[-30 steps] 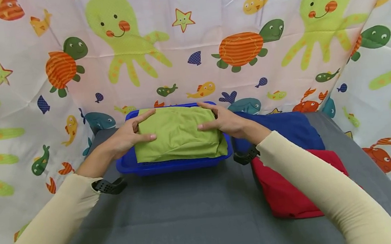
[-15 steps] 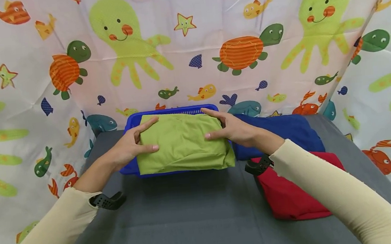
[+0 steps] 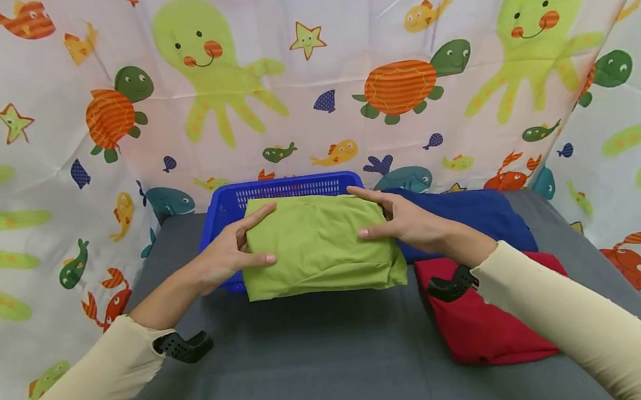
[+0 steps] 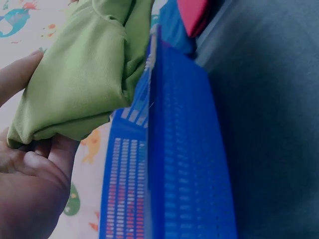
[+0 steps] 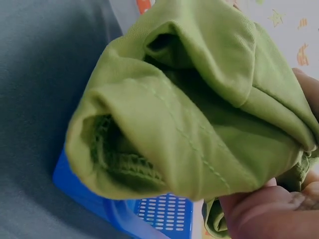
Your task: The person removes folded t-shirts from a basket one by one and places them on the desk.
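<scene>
A folded lime-green garment (image 3: 319,246) with stitched hems hangs between my two hands, raised over the front of a blue plastic basket (image 3: 220,220). My left hand (image 3: 226,252) grips its left end, thumb on top and fingers beneath, as the left wrist view shows. The right end is held by my right hand (image 3: 410,220), thumb on top too; in the right wrist view its fingers reach under the cloth (image 5: 164,114). Slotted basket walls (image 4: 184,144) show below the garment in the left wrist view. The garment covers most of the basket's inside in the head view.
Right of the basket lies a folded dark blue cloth (image 3: 468,210), and in front of that a folded red cloth (image 3: 486,326), partly behind my right forearm. Everything sits on a grey-covered table (image 3: 303,371). A curtain (image 3: 299,111) printed with sea animals surrounds the back and sides.
Both hands have lifted the green garment up from the basket and brought it nearer and a little right. More of the basket's back wall shows now. The blue and red cloths stay put.
</scene>
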Available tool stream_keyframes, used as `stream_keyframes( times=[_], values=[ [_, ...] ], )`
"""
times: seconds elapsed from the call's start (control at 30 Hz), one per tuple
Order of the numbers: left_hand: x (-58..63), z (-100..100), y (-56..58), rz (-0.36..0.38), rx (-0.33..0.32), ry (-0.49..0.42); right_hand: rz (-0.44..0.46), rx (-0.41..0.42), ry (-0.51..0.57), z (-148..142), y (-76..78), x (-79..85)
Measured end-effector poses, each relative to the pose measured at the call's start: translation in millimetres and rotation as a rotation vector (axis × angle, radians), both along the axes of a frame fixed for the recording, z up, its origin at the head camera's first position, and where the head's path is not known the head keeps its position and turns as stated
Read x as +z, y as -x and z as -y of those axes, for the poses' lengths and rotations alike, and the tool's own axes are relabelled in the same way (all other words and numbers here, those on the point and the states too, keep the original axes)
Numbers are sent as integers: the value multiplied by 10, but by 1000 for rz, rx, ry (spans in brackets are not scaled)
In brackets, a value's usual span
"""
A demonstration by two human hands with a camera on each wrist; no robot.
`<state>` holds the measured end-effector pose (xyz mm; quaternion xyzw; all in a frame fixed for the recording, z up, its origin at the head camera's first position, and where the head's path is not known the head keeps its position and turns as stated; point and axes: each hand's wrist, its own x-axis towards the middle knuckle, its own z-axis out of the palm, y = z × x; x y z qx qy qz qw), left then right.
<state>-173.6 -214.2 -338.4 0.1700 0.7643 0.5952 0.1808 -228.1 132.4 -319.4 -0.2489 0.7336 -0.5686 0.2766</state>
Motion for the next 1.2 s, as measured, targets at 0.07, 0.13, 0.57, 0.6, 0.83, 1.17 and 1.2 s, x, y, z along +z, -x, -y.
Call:
stream_keyframes(
  times=[0.07, 0.13, 0.57, 0.6, 0.83, 1.17, 1.2],
  values=[
    [13, -35, -29, 3, -6, -5, -20, 14, 1, -53, -14, 26],
    [20, -66, -66, 8, -20, -13, -38, 32, -1, -113, -34, 36],
    [-161, -246, -302, 103, -106, -59, 13, 64, 45, -377, -301, -240],
    [-167, -260, -316, 109, -105, -64, 15, 63, 47, -391, -313, -258],
    [-216, -342, -399, 164, -103, -69, 27, 78, 45, -483, -382, -352],
    [-351, -414, -415, 178, -100, 30, 46, 78, -18, -579, -453, -491],
    [-373, -420, -414, 177, -100, 40, 50, 80, -22, -589, -467, -511]
  ],
)
